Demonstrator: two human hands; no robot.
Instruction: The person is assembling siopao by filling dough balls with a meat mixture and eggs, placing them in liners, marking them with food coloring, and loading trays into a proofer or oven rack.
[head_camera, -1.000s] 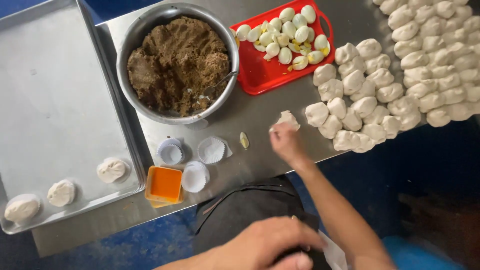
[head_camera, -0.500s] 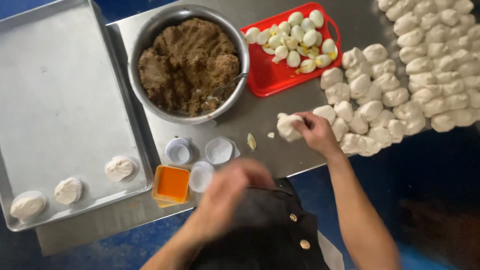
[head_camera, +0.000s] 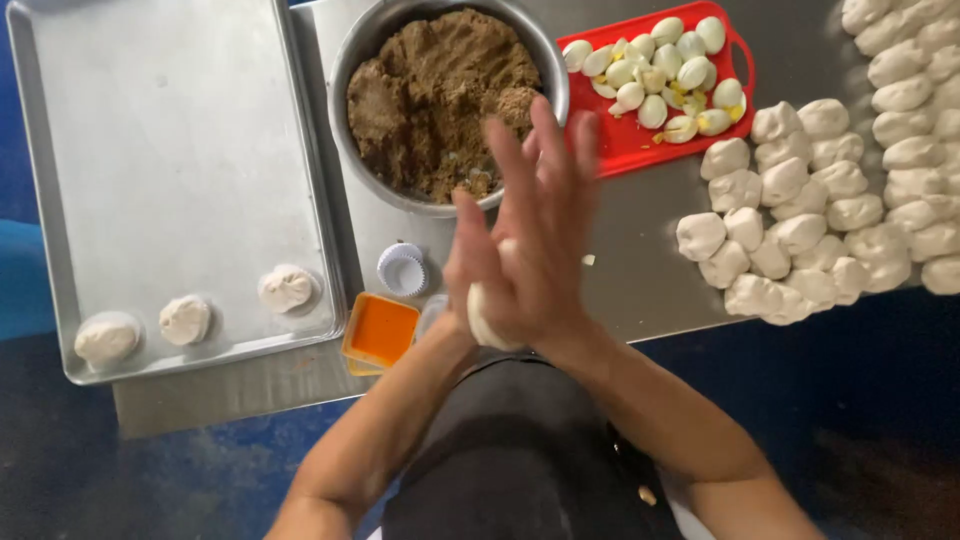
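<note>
Dough ball sits pressed between right hand and left hand, both grips grasping it.

Single head-worn view, looking straight down from above, close over steel table, no second view
</note>
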